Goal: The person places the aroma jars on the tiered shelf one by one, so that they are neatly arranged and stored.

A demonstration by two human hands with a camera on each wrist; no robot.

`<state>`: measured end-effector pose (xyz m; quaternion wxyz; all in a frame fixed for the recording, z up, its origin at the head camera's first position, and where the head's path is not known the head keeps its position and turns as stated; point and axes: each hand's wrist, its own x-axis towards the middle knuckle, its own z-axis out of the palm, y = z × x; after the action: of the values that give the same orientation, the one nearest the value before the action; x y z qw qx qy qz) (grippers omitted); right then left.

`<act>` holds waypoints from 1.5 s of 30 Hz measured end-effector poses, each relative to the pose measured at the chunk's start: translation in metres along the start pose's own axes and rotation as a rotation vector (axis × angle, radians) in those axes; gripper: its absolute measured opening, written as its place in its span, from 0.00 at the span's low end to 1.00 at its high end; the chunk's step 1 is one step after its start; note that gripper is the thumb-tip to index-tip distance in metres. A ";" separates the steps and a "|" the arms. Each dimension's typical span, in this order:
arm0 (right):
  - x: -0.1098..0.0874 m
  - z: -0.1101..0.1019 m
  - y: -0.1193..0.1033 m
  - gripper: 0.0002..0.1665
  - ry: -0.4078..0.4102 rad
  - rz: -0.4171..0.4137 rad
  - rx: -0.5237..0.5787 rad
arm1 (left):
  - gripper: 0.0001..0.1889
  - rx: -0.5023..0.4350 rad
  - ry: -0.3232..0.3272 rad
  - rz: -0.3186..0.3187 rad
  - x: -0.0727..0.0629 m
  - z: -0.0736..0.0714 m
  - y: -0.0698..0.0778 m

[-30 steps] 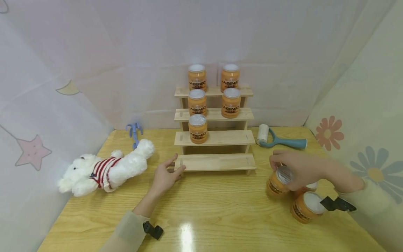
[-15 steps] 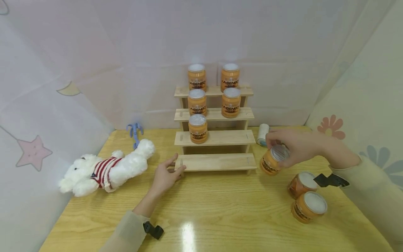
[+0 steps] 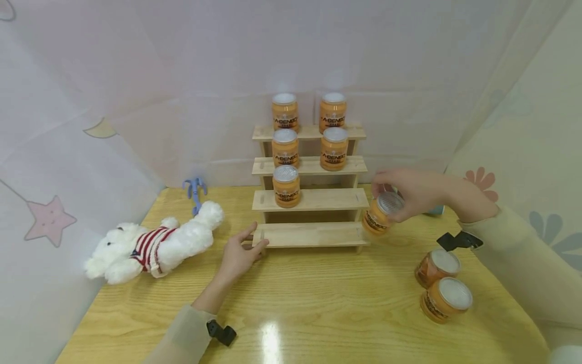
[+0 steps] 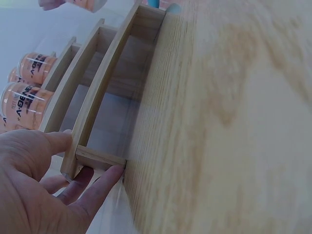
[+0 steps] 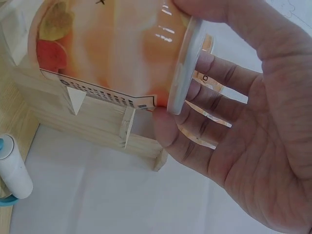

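My right hand (image 3: 416, 191) grips an orange jar (image 3: 375, 217) with a pale ridged lid, tilted, beside the right end of the wooden tiered stand (image 3: 313, 234). In the right wrist view, thumb and fingers pinch the held jar (image 5: 117, 53) around its lid end. At the lowest step's left end, my left hand (image 3: 238, 257) holds the stand. The left wrist view shows its thumb on the plank edge and fingertips against the side support (image 4: 100, 158). Upper tiers carry matching jars: a pair on the top, a pair on the second, one jar (image 3: 286, 188) at the third's left.
Two more jars, a rear one (image 3: 437, 268) and a front one (image 3: 446, 300), stand on the table at right. A white plush toy (image 3: 156, 245) in a striped top lies at left, by a blue hook-like item (image 3: 194, 192). A white roller (image 5: 14, 168) lies behind my right hand.
My right hand has lifted the jar away from the two others at right and carried it up and left to the stand's side. The left hand stays put.
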<state>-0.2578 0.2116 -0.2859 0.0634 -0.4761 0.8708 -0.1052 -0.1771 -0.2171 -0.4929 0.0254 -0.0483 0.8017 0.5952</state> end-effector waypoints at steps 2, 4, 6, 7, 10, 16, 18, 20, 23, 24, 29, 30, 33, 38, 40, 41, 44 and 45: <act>0.004 -0.002 0.001 0.24 -0.005 0.000 0.003 | 0.40 0.000 -0.001 0.001 -0.001 0.000 0.001; 0.009 -0.003 0.003 0.24 -0.008 -0.010 0.011 | 0.40 0.001 0.000 0.002 -0.001 0.000 0.001; 0.014 -0.004 0.005 0.23 -0.004 -0.019 0.009 | 0.39 0.002 0.002 0.004 -0.001 0.000 0.002; 0.017 -0.005 0.005 0.23 0.000 -0.023 0.009 | 0.39 0.003 0.004 0.005 -0.001 0.000 0.002; 0.023 -0.007 0.008 0.23 0.010 -0.029 0.008 | 0.39 0.010 0.007 0.008 0.000 0.000 0.003; 0.034 -0.010 0.011 0.22 0.015 0.001 0.046 | 0.39 0.006 0.004 0.013 0.000 0.000 0.002; 0.037 -0.010 0.013 0.22 0.020 0.011 0.056 | 0.40 0.005 0.002 0.016 0.000 0.000 0.002; 0.041 -0.010 0.015 0.22 0.027 0.008 0.053 | 0.40 0.005 0.000 0.016 0.000 0.000 0.002; 0.048 -0.009 0.017 0.22 0.041 -0.009 0.045 | 0.40 0.002 0.000 0.008 0.000 0.000 0.003; 0.050 -0.009 0.017 0.22 0.045 -0.015 0.040 | 0.40 0.001 -0.001 0.007 0.000 0.000 0.003; 0.058 -0.009 0.019 0.22 0.067 -0.018 0.026 | 0.40 0.000 -0.002 -0.002 -0.001 0.001 0.002; 0.059 -0.009 0.019 0.22 0.071 -0.014 0.024 | 0.40 0.001 -0.004 -0.003 -0.001 0.001 0.002; 0.064 -0.010 0.019 0.23 0.073 -0.001 0.022 | 0.40 0.004 -0.003 -0.006 -0.003 0.000 0.002; 0.071 -0.011 0.018 0.23 0.071 0.003 0.009 | 0.39 0.010 0.003 -0.004 -0.002 0.000 0.001; 0.074 -0.012 0.017 0.22 0.071 0.003 0.015 | 0.40 0.009 0.003 0.004 -0.002 0.001 0.000; 0.076 -0.012 0.017 0.22 0.073 0.003 0.017 | 0.40 0.010 0.002 0.009 -0.002 0.000 0.000; 0.080 -0.013 0.016 0.21 0.081 -0.005 0.019 | 0.39 0.005 0.002 0.010 -0.002 0.000 0.001; 0.081 -0.013 0.015 0.21 0.084 -0.007 0.018 | 0.39 0.005 -0.001 0.013 -0.002 0.000 0.002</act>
<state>-0.3169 0.1528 -0.2780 0.0306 -0.4738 0.8700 -0.1331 -0.1755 -0.2165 -0.4911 0.0220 -0.0429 0.8034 0.5935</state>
